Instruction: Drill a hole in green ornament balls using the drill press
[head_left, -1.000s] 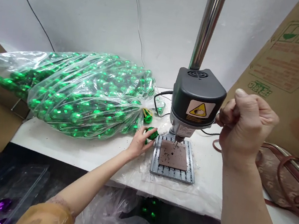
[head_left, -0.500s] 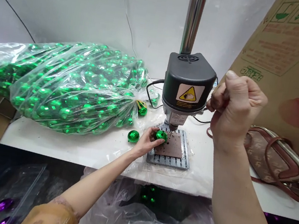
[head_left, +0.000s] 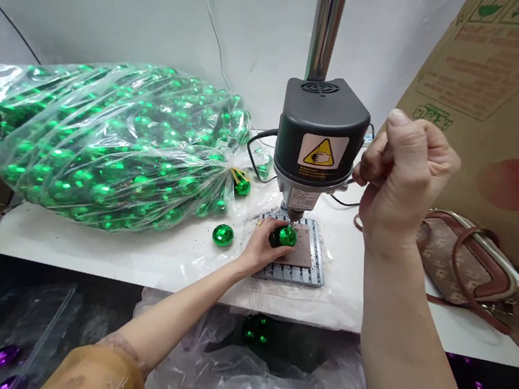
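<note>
Under the bit of a black bench drill press (head_left: 326, 117), my left hand (head_left: 264, 245) grips a shiny green faceted ball (head_left: 287, 236). The ball sits over a brown board (head_left: 303, 253) on the drill's slotted metal base (head_left: 318, 275), and the bit appears to meet its top. My right hand (head_left: 406, 171) is raised in a closed fist at the right side of the drill head. What that fist holds is mostly hidden; it is at the drill's lever side. Another green ball (head_left: 223, 235) lies on the white table, left of my left hand.
A large clear bag (head_left: 114, 153) of green balls fills the left of the table (head_left: 132, 260). A handbag (head_left: 468, 261) and a tall cardboard box (head_left: 505, 114) stand at right. Below the front edge hang plastic sheets (head_left: 214, 370); purple balls (head_left: 4, 356) lie lower left.
My left hand has moved the green ball rightward, from beside the drill bit to directly beneath it. My right fist stays at the side of the drill. The view has shifted slightly.
</note>
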`<action>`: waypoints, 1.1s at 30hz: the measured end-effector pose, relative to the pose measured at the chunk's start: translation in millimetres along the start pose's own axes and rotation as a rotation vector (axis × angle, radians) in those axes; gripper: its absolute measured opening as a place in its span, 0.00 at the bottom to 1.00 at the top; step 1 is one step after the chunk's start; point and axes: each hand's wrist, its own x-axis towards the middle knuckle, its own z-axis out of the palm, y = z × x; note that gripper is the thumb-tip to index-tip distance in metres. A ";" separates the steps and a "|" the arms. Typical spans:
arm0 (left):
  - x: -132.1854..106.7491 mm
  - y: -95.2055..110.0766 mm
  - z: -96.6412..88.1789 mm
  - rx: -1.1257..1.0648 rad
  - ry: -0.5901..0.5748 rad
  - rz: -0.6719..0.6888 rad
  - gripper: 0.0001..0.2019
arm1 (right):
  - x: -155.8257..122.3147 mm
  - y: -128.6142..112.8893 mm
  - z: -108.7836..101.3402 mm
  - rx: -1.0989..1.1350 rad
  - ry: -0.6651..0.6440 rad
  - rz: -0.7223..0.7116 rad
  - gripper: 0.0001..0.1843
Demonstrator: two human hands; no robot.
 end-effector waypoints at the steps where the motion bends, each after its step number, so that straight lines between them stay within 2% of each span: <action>1: -0.4 -0.4 3.7 -0.004 0.007 0.004 0.25 | -0.1 0.1 0.0 0.002 -0.003 -0.002 0.23; 6: -5.1 -3.8 19.0 -0.147 -0.001 -0.075 0.28 | -0.4 -0.3 0.2 -0.004 -0.014 0.000 0.24; 12: -9.9 -3.8 20.6 -0.225 -0.012 -0.155 0.29 | -5.7 -0.6 -2.3 -0.041 -0.026 -0.040 0.24; 20: -10.3 -5.5 21.0 -0.244 -0.025 -0.145 0.28 | -34.6 5.2 -9.5 -0.073 0.053 -0.200 0.25; 29: -10.3 -6.8 22.9 -0.247 -0.010 -0.140 0.28 | -48.8 15.8 -20.1 -0.013 -0.037 -0.341 0.24; 33: -10.6 -8.5 23.6 -0.261 -0.013 -0.135 0.28 | -51.5 19.6 -23.8 -0.013 -0.030 -0.281 0.27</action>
